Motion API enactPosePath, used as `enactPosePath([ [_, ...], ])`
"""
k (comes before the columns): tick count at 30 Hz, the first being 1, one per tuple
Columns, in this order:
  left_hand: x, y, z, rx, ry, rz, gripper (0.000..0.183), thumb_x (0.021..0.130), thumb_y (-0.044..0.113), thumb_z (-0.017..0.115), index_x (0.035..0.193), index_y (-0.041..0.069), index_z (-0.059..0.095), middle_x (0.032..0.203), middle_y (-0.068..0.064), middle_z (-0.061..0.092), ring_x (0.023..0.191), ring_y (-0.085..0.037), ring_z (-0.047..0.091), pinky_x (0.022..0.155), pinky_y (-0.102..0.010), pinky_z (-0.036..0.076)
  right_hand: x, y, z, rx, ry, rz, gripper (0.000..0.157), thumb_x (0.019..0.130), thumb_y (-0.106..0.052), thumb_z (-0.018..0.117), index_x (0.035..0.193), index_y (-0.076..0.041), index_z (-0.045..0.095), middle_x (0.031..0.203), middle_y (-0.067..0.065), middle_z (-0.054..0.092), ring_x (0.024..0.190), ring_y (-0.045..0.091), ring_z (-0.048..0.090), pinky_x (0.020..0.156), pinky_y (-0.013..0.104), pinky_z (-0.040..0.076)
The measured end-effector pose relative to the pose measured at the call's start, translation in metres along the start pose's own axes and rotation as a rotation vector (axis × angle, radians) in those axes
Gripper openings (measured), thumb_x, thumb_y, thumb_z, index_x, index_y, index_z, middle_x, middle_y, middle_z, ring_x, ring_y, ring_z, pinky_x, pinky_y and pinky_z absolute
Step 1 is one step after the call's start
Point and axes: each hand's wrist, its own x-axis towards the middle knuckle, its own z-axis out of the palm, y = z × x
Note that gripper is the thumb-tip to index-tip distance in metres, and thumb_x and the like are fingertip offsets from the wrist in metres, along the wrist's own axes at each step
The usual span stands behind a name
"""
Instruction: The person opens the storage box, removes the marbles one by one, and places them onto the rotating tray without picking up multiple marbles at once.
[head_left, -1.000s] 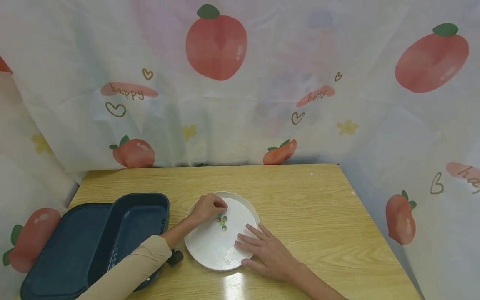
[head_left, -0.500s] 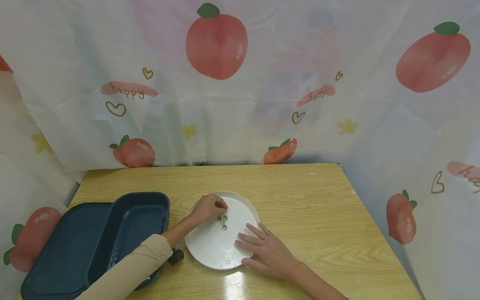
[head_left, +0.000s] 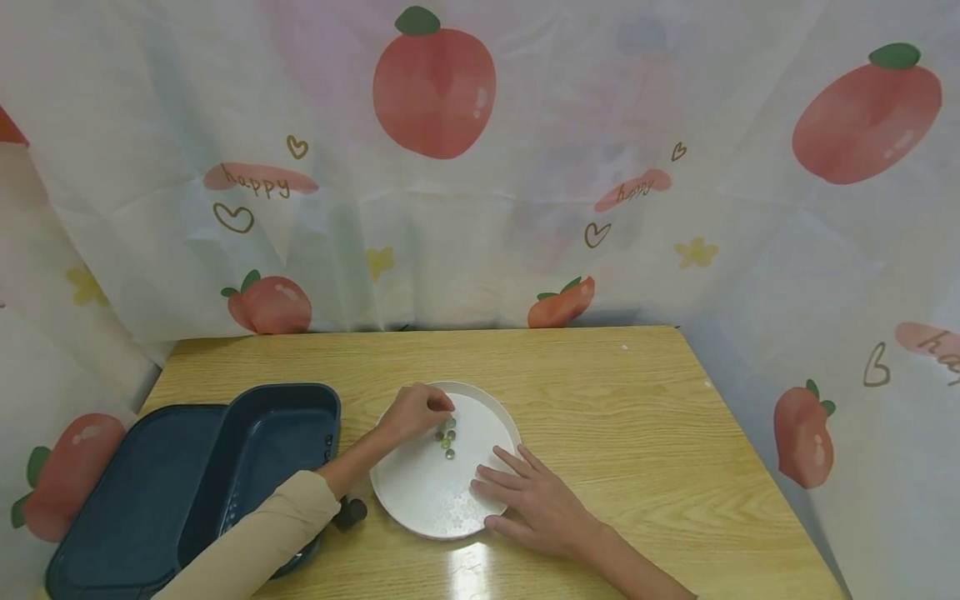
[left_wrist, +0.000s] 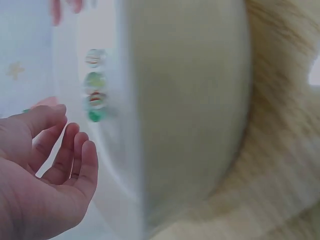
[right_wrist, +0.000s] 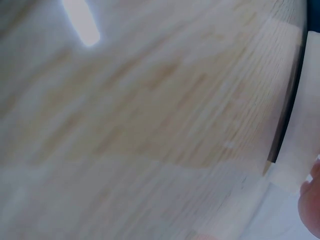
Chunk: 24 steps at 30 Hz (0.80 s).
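Note:
Several glass marbles (head_left: 450,454) sit close together on a round white plate (head_left: 420,508); green, clear and striped ones show in the left wrist view. My left hand (head_left: 412,414) hovers just beyond the marbles over the plate's far left side. In the left wrist view the left hand (left_wrist: 50,170) has loosely bent fingers, thumb near the index finger, and nothing visible between them. My right hand (head_left: 532,504) rests with spread fingers on the plate's right rim. Only a blurred fingertip (right_wrist: 311,207) of it shows in the right wrist view.
A deep dark blue tray (head_left: 281,433) stands left of the plate, overlapping a flatter dark blue tray (head_left: 142,492). Small round things (head_left: 327,442) lie inside the deep one. A wooden table (head_left: 637,417) carries everything; a peach-printed curtain (head_left: 480,225) hangs behind.
My left hand has drawn back slightly toward the upper left, and another marble now shows by its fingertips. The right hand and plate have stayed put.

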Motion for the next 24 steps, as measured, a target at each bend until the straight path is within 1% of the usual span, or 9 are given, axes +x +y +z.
enactPosePath([
  [3,-0.003,0.008,-0.009,-0.011,-0.010,0.011,0.008,0.088,0.006,0.075,0.097,0.005,0.077,0.085,0.002,0.069,0.080,-0.014,0.060,0.071,-0.028,0.051,0.000,0.000,0.000,-0.001,0.004,-0.005,0.046,0.101,-0.050,0.054,0.137,-0.023,0.063,0.141,-0.005,0.057,0.140,0.026,0.040,0.112,0.056,0.029],
  [6,-0.009,0.016,-0.021,-0.018,-0.016,0.015,0.012,0.090,0.008,0.075,0.102,0.005,0.076,0.088,0.001,0.069,0.084,-0.016,0.061,0.073,-0.029,0.052,0.000,0.000,0.000,-0.001,-0.004,-0.002,0.047,0.100,-0.051,0.054,0.138,-0.024,0.063,0.142,-0.005,0.057,0.141,0.026,0.039,0.112,0.055,0.028],
  [9,-0.016,0.022,-0.035,-0.047,-0.003,0.028,0.015,0.090,0.009,0.075,0.104,0.004,0.076,0.092,0.000,0.069,0.087,-0.018,0.063,0.076,-0.030,0.054,0.001,0.000,-0.001,-0.003,-0.006,0.000,0.047,0.100,-0.051,0.054,0.138,-0.024,0.063,0.142,-0.005,0.057,0.141,0.025,0.039,0.112,0.055,0.028],
  [12,-0.025,0.025,-0.050,-0.094,0.013,0.046,0.019,0.090,0.009,0.075,0.108,0.003,0.074,0.097,-0.002,0.070,0.092,-0.020,0.066,0.078,-0.032,0.055,0.001,0.000,-0.001,-0.007,0.000,-0.003,0.046,0.100,-0.050,0.054,0.137,-0.024,0.063,0.142,-0.004,0.057,0.141,0.026,0.040,0.112,0.055,0.029],
  [15,-0.036,0.023,-0.065,-0.134,0.023,0.075,0.024,0.091,0.009,0.074,0.114,0.002,0.072,0.103,-0.007,0.071,0.097,-0.024,0.067,0.080,-0.035,0.056,0.001,0.000,-0.001,-0.007,0.008,-0.010,0.047,0.101,-0.050,0.054,0.138,-0.023,0.063,0.142,-0.004,0.057,0.140,0.027,0.040,0.112,0.056,0.029],
  [17,-0.042,0.019,-0.075,-0.151,0.026,0.082,0.026,0.092,0.010,0.073,0.117,0.001,0.071,0.106,-0.010,0.070,0.098,-0.025,0.067,0.081,-0.036,0.056,0.001,0.000,0.000,-0.006,0.013,-0.014,0.047,0.100,-0.050,0.054,0.138,-0.023,0.063,0.141,-0.003,0.057,0.141,0.027,0.040,0.112,0.056,0.029],
  [19,-0.049,0.015,-0.084,-0.158,0.029,0.084,0.028,0.093,0.010,0.072,0.119,0.000,0.069,0.108,-0.011,0.070,0.100,-0.026,0.066,0.082,-0.037,0.056,0.001,0.000,0.000,-0.008,0.019,-0.018,0.047,0.100,-0.050,0.055,0.138,-0.023,0.063,0.141,-0.003,0.057,0.140,0.027,0.040,0.111,0.056,0.030],
  [24,-0.064,0.001,-0.103,-0.155,0.048,0.058,0.031,0.094,0.015,0.072,0.121,0.001,0.068,0.113,-0.011,0.069,0.103,-0.027,0.066,0.083,-0.037,0.056,0.001,0.000,0.000,-0.017,0.025,-0.023,0.047,0.100,-0.050,0.055,0.137,-0.023,0.063,0.142,-0.004,0.057,0.140,0.027,0.041,0.111,0.055,0.030],
])
